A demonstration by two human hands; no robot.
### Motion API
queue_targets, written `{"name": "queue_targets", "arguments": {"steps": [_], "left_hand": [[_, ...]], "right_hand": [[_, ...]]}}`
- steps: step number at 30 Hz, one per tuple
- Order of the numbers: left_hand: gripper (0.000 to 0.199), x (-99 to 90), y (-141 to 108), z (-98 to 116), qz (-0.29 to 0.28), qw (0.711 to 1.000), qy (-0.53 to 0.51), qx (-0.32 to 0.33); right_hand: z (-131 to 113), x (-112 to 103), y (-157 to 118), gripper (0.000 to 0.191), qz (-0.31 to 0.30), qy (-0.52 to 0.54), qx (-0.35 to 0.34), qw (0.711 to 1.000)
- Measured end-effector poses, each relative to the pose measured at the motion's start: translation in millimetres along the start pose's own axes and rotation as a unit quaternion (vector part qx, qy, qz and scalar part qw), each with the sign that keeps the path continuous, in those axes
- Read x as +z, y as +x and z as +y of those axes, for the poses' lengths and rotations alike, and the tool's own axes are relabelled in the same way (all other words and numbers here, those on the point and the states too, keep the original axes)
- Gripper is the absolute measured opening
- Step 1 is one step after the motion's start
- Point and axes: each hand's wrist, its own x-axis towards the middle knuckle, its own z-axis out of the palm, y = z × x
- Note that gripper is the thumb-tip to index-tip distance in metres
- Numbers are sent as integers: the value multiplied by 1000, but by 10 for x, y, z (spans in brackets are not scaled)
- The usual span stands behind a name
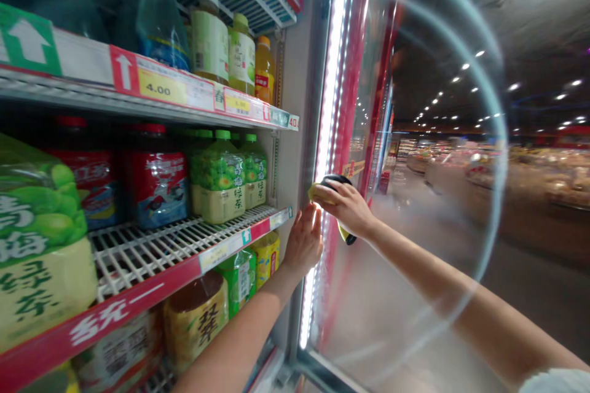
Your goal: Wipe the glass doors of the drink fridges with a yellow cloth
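Note:
My right hand is wrapped round a black and yellow hand-held object; its exact kind is unclear. One rounded end shows above my fingers and a narrow end below the palm. It is held against the bright light strip on the upright frame at the cooler's opening. Just below and to the left, my left hand is raised with its fingers stretched upward. Its fingertips are beside the same lit frame, close to the object. I see nothing in that hand.
On the left, cooler shelves hold green tea bottles, red-labelled bottles and a large green jug close by. A red shelf edge juts out beside my left forearm. A glass door stands right, with the store aisle beyond.

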Motion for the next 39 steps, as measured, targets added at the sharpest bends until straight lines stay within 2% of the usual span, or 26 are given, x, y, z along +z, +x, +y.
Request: {"name": "queue_targets", "arguments": {"steps": [4,6,8,11,13,16,17,19,21,22,26,28,30,32,35,37,39], "left_hand": [[79,-116,304,50,24,1000,0,-2],[72,-147,420,86,25,1000,1,-16],[69,-148,483,111,23,999,1,-29],[70,-125,479,111,21,999,-3,-41],[71,-119,438,89,19,999,-5,-40],[70,-145,392,57,13,999,-5,-30],[70,-162,389,50,12,999,-3,-29],[68,-203,402,42,16,999,1,-35],[68,-247,427,34,24,999,6,-40],[68,-267,440,28,27,999,7,-39],[71,-303,501,14,32,999,7,-35],[70,-292,548,36,38,999,3,-33],[71,-270,598,81,47,999,-4,-23],[74,-248,633,126,60,998,-9,-9],[76,-225,646,163,67,998,-12,4],[76,-215,657,179,62,998,-12,5],[75,-207,704,219,63,998,-16,0]], "right_hand": [[363,-286,381,31,48,-56,117,990],[442,-333,534,30,36,-65,135,988],[419,-301,572,33,17,-65,124,990],[285,-182,389,34,-6,-59,80,995],[224,-129,200,30,-35,-51,18,998],[270,-157,52,25,-82,-37,-63,994],[311,-185,56,26,-83,-39,-61,994],[380,-228,105,30,-58,-56,-14,997],[375,-215,132,34,-27,-81,32,996],[337,-182,116,35,-18,-91,34,995],[127,-6,-94,31,-35,-107,-54,992],[123,-21,-190,30,-37,-113,-75,990],[194,-140,-267,34,-13,-126,-39,991],[255,-300,-370,40,32,-151,43,987],[188,-425,-604,46,72,-188,133,970],[81,-397,-723,48,59,-191,124,972],[41,-350,-723,48,37,-179,82,980]]}}
